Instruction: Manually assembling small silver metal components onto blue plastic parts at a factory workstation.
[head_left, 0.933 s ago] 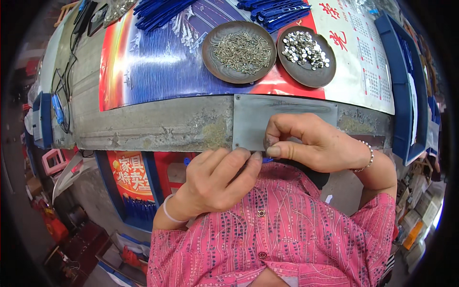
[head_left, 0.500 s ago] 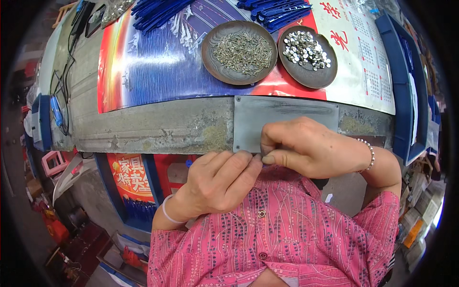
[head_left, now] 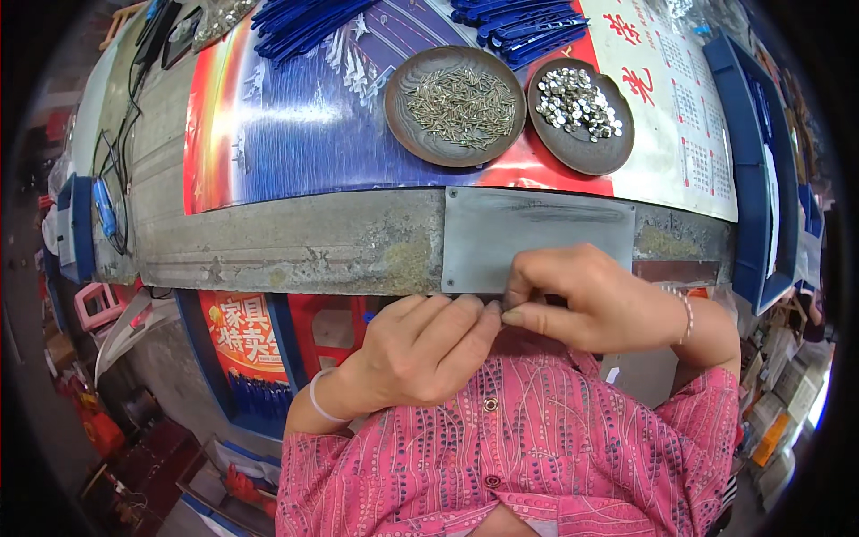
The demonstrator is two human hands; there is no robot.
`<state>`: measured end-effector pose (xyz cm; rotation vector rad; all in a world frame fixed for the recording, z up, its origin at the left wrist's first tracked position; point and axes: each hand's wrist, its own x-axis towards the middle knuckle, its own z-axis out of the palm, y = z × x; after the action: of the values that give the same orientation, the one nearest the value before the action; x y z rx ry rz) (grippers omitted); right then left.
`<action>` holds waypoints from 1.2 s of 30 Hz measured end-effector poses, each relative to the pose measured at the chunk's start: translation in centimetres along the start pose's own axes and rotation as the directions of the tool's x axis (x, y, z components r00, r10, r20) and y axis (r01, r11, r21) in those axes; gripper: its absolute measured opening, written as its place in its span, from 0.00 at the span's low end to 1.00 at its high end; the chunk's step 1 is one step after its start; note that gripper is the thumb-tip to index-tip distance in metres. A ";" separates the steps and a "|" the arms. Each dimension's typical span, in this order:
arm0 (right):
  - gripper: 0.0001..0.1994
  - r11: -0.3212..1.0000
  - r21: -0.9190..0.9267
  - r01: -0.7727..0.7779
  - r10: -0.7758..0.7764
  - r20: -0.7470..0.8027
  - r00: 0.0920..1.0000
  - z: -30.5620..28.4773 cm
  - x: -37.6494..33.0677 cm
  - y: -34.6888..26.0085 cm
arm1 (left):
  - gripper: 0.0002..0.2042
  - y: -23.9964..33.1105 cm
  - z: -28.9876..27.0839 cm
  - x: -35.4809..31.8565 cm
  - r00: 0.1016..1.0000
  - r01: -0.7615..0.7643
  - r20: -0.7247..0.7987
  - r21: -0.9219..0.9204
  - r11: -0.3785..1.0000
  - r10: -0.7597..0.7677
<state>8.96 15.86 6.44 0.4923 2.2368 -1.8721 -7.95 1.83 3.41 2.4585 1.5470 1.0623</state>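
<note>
At the bench's near edge my two hands work close together, fingertips almost touching. My left hand (head_left: pixel 425 349) is closed, its fingers curled over a blue piece (head_left: pixel 368 318), of which only a small end shows beside the knuckles. My right hand (head_left: pixel 573 300) is pinched, thumb against the bent forefinger, right beside the left fingertips; whatever lies in that pinch is too small or hidden. Just beyond the hands is a grey metal plate (head_left: pixel 537 237) screwed to the bench edge. Farther off stand a round dark dish (head_left: pixel 403 134) of small metal pins (head_left: pixel 461 107) and another dish (head_left: pixel 599 161) of shiny round caps (head_left: pixel 573 98).
Bundles of slim blue pieces (head_left: pixel 300 27) lie at the back on a printed poster sheet (head_left: pixel 295 170). A blue bin (head_left: pixel 756 179) stands at the right edge. Cables (head_left: pixel 116 170) run along the left side. Below the bench are a blue-framed box (head_left: pixel 246 358) and a red stool (head_left: pixel 327 327).
Both hands have shifted slightly right and nearer to me in the picture, and the right hand has turned a little. The bench and dishes sit slightly lower in view.
</note>
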 end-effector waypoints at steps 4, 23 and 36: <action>0.14 0.798 -0.530 0.288 -0.438 -0.181 0.881 2.0 -1.1 -0.2 | 0.13 -0.3 0.1 0.1 0.997 0.077 0.015 -0.165 0.983 -0.076; 0.08 0.730 -0.647 -0.222 -0.353 -0.634 0.688 -5.2 -1.6 4.1 | 0.10 1.1 0.8 0.8 0.879 0.407 0.044 -0.585 0.701 -0.474; 0.11 0.590 -0.761 -0.270 -0.323 -0.528 0.785 -5.0 -0.4 3.7 | 0.11 1.1 1.0 -0.3 0.764 0.524 0.087 -0.662 0.536 -0.640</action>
<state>11.04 21.25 4.12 0.9787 3.1775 -0.4357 -6.59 1.31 2.88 1.2553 1.4982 1.3627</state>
